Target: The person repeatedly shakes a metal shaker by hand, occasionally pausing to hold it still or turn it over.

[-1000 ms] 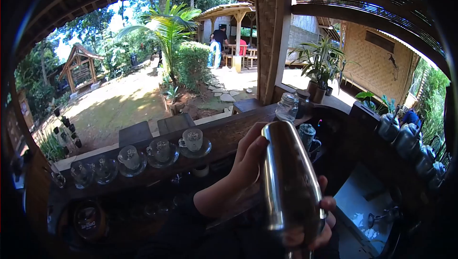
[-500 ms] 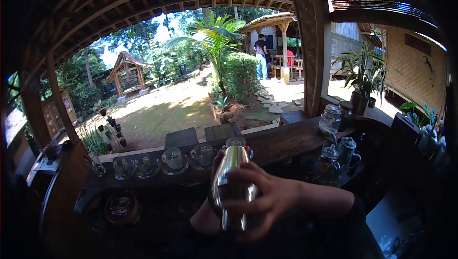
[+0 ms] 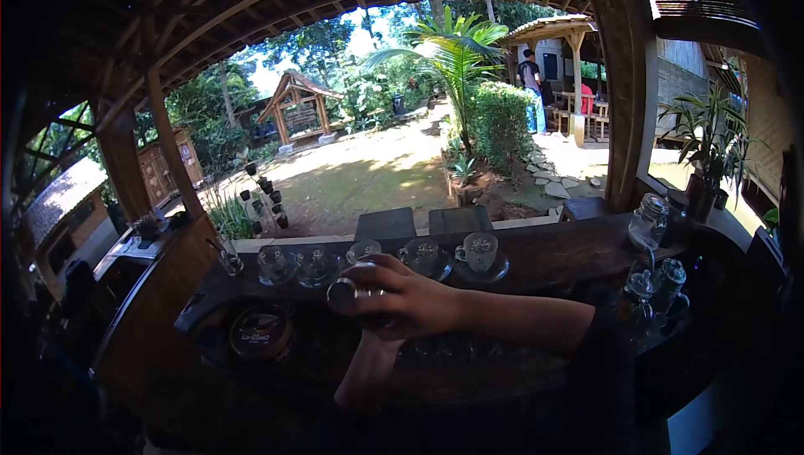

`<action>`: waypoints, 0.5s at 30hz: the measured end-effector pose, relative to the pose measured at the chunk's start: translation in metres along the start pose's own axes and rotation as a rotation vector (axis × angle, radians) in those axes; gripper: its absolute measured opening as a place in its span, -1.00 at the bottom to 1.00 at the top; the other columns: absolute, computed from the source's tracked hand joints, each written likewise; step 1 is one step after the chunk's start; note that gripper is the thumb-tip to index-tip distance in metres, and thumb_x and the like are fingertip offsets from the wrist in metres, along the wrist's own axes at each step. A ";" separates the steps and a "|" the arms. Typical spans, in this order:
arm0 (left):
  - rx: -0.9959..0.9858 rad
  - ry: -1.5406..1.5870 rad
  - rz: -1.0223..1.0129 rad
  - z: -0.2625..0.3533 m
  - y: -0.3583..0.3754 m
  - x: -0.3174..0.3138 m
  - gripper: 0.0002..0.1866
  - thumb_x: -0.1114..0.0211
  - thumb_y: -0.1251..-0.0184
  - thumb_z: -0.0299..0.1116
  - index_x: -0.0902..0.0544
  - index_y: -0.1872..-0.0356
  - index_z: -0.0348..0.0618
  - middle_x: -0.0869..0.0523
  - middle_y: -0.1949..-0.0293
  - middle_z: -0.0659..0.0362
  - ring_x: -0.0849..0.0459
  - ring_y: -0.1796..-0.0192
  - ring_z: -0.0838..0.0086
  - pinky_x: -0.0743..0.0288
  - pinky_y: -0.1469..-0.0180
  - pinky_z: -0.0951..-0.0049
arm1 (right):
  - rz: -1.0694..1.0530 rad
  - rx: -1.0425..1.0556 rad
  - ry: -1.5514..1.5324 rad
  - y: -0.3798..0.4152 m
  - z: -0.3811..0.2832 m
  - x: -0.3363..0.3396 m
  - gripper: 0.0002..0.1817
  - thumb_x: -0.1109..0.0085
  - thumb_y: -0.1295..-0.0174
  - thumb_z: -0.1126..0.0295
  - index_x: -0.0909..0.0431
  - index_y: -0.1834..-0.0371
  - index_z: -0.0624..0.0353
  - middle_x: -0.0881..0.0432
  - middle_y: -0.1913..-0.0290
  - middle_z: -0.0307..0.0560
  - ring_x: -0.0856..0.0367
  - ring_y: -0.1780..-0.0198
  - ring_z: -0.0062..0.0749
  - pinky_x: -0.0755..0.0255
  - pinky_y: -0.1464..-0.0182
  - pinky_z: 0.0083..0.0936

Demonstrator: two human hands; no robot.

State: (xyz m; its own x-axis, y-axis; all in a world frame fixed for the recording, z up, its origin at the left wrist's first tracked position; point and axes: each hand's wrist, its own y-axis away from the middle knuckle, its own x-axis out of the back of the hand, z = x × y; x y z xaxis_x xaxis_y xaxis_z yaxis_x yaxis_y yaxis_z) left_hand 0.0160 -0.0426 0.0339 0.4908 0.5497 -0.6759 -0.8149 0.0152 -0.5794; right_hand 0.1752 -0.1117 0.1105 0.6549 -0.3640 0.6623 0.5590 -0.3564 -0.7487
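Note:
A shiny metal cocktail shaker is in my grip above the counter, lying nearly level with one round end toward the left. My right hand is wrapped over it, fingers curled across its top and side. From below, my left hand reaches up to the shaker; its fingers are mostly hidden behind my right hand and the metal. Just beyond the shaker, a clear glass cup stands in a row with other glass cups, among them one on a saucer farther right.
Glass jars and lidded glass mugs stand on the dark wooden counter at right. A round labelled container sits at lower left. Stools are beyond the counter. A person stands far off near a hut.
The shaker has swung from upright in front of me to nearly level, and both hands moved left with it. The view has turned left, so the background sits farther right.

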 end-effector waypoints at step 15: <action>-0.237 0.287 0.585 0.023 0.091 0.075 -0.29 0.09 -0.29 0.25 -0.03 -0.39 0.24 -0.36 -0.14 -0.12 -0.40 -0.17 -0.02 -0.39 -0.13 0.01 | -0.063 0.114 -0.116 -0.035 0.003 -0.055 -0.40 -0.20 0.07 0.28 -0.34 -0.13 -0.43 -0.23 -0.26 -0.14 -0.18 -0.23 0.19 -0.25 -0.12 0.10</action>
State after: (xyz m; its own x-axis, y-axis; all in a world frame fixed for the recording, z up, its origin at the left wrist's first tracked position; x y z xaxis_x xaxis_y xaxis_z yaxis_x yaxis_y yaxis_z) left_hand -0.0284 0.0190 -0.0596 0.0795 0.1685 -0.9825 -0.8974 -0.4170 -0.1441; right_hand 0.1209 -0.0768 0.1006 0.6674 -0.2399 0.7050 0.6505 -0.2729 -0.7087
